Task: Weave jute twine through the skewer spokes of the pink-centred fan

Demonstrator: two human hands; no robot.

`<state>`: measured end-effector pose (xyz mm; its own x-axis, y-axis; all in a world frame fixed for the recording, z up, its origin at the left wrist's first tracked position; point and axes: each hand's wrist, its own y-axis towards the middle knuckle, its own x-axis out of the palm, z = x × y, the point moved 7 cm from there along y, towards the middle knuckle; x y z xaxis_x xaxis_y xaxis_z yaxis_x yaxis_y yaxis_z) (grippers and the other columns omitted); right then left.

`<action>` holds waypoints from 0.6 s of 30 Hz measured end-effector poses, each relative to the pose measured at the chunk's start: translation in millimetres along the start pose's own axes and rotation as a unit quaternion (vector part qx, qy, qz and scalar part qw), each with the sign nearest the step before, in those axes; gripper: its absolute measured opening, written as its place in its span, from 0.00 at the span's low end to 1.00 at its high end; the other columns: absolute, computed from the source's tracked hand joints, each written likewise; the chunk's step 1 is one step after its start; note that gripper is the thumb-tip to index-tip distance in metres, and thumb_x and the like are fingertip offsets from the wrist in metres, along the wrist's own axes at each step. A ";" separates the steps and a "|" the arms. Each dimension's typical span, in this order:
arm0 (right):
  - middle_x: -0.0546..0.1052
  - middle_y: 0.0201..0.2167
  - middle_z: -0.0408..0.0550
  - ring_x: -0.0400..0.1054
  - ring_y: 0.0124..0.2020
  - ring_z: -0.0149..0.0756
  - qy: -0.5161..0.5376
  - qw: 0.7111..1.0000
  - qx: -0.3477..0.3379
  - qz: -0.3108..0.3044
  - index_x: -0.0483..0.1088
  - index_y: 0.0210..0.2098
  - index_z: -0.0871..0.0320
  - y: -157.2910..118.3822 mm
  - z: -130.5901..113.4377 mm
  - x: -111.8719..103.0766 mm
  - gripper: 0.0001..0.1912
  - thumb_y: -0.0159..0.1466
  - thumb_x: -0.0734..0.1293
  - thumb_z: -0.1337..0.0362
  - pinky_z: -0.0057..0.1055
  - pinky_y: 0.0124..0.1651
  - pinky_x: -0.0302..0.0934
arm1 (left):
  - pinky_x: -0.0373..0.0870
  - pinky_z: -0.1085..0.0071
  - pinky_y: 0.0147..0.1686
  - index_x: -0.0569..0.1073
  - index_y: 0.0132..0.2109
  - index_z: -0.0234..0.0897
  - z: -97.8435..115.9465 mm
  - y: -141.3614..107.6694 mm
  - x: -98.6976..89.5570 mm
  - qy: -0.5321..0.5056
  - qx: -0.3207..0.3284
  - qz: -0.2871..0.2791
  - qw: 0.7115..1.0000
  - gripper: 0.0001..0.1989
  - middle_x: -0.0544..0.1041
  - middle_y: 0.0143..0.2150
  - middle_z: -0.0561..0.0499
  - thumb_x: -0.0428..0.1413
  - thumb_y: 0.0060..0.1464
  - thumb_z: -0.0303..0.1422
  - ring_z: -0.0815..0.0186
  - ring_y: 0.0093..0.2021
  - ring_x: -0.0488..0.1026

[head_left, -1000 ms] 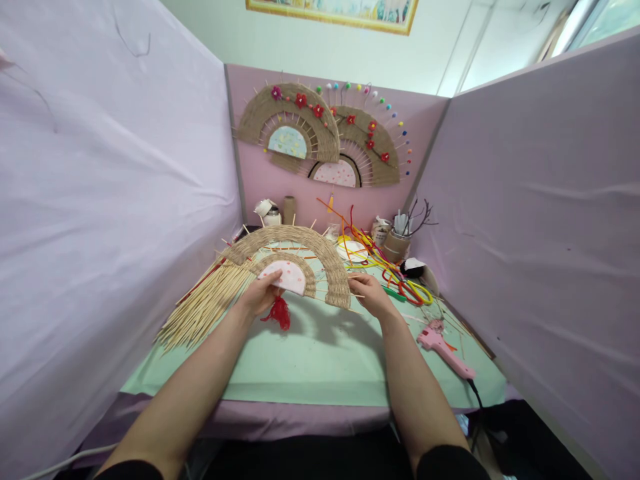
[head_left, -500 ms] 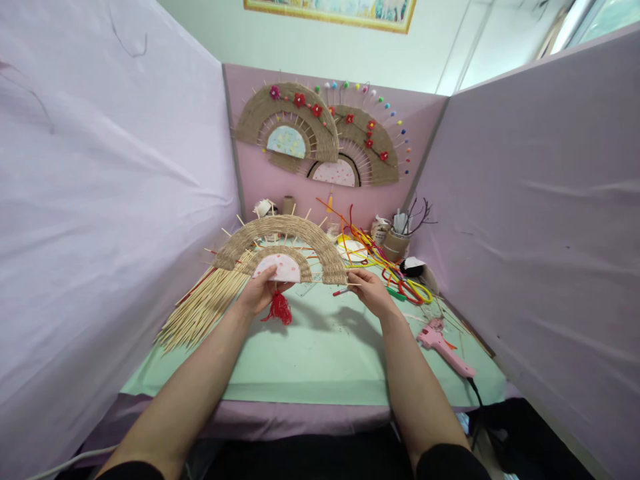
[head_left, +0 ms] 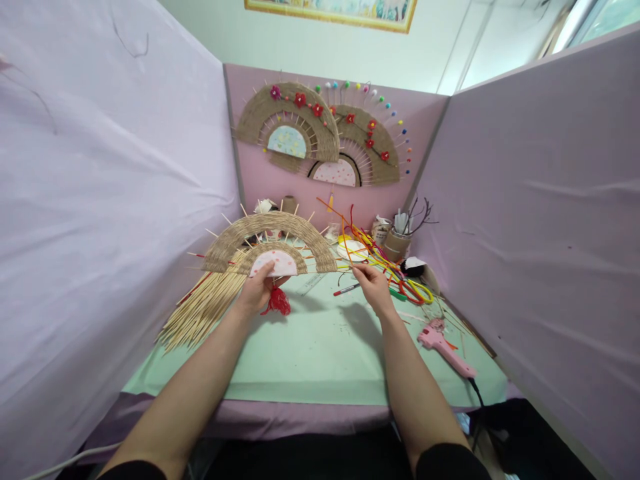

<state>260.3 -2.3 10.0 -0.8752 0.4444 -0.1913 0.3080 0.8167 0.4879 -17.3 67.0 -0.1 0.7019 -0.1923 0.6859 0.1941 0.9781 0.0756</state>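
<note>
Woven fan (head_left: pixel 270 223) held up off the counter (head_left: pixel 300 367), spreading above and to both sides of the left grip (head_left: pixel 257 290); straight edge nearly level. Left grip closed on the pink half-round panel (head_left: pixel 283 265) at mid-base, thumb on the front face, other fingers behind and below. Right grip (head_left: pixel 373 287) just beyond the fan's right end, thumb and forefinger drawn together by a stick tip (head_left: pixel 345 267); cannot tell whether they pinch it or only sit close. Red tassel (head_left: pixel 277 303) hangs just below the left grip. Should weigh little: cord and thin sticks, by the look. Cord likely rough, not slippery. Band probably gives slightly; sticks stiff but liable to snap or slip from the weave if twisted. Best hold looks to be the panel, flat between thumb and fingers, as the left grip has it; for a second support, the band end (head_left: pixel 327 263), left of the right grip, seems safer than a bare stick. Pen (head_left: pixel 346 289) just below and left of the right grip; loose sticks (head_left: pixel 203 310) left of the left grip.
</note>
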 end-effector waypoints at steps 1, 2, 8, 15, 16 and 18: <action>0.74 0.30 0.47 0.65 0.31 0.36 -0.012 1.000 -0.011 0.014 0.73 0.36 0.58 -0.4 -2.4 -1.5 0.17 0.57 0.64 0.52 0.32 0.35 0.59 | 0.74 0.60 0.42 0.73 0.41 0.33 0.0 0.0 0.1 0.003 0.005 0.001 1.000 0.12 0.79 0.37 0.45 0.59 0.46 0.27 0.61 0.38 0.76; 0.74 0.30 0.47 0.64 0.30 0.35 -0.022 0.999 -0.019 0.025 0.73 0.35 0.58 -1.1 -4.5 -2.3 0.17 0.57 0.64 0.52 0.32 0.35 0.59 | 0.74 0.60 0.42 0.73 0.41 0.34 0.2 0.0 0.3 0.005 0.011 0.001 1.000 0.12 0.79 0.38 0.45 0.59 0.46 0.27 0.61 0.39 0.76; 0.72 0.26 0.46 0.62 0.26 0.33 -0.041 0.998 -0.035 0.016 0.72 0.32 0.59 -5.9 -10.4 4.8 0.15 0.58 0.64 0.53 0.30 0.31 0.58 | 0.73 0.58 0.45 0.73 0.42 0.34 0.9 0.5 0.7 0.001 0.021 0.001 1.000 0.12 0.78 0.39 0.47 0.59 0.47 0.28 0.62 0.41 0.76; 0.74 0.27 0.47 0.64 0.27 0.32 -0.028 0.998 -0.053 -0.031 0.73 0.34 0.60 -7.8 -12.4 14.8 0.13 0.58 0.64 0.56 0.29 0.31 0.60 | 0.71 0.59 0.46 0.73 0.43 0.34 3.4 -1.9 3.2 0.004 0.025 -0.005 1.000 0.12 0.79 0.40 0.46 0.58 0.49 0.28 0.62 0.42 0.75; 0.74 0.27 0.47 0.64 0.27 0.32 -0.027 0.998 -0.053 -0.033 0.73 0.34 0.59 -8.0 -12.9 15.5 0.13 0.58 0.64 0.56 0.29 0.31 0.60 | 0.72 0.60 0.46 0.73 0.43 0.34 3.7 -2.3 3.9 0.002 0.026 -0.007 1.000 0.12 0.79 0.40 0.46 0.58 0.49 0.28 0.62 0.42 0.75; 0.75 0.28 0.47 0.65 0.27 0.33 -0.021 0.997 -0.057 -0.038 0.73 0.33 0.59 -8.8 -15.1 17.5 0.12 0.58 0.65 0.57 0.30 0.31 0.61 | 0.72 0.60 0.45 0.73 0.42 0.33 3.7 -2.9 4.9 -0.003 0.026 -0.012 1.000 0.11 0.79 0.40 0.46 0.58 0.49 0.28 0.62 0.42 0.75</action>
<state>236.6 -7.3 15.3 -0.8774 0.3993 -0.2661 0.1945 0.8029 0.5635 -17.0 63.5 5.7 0.6933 -0.2147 0.6879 0.1748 0.9762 0.1285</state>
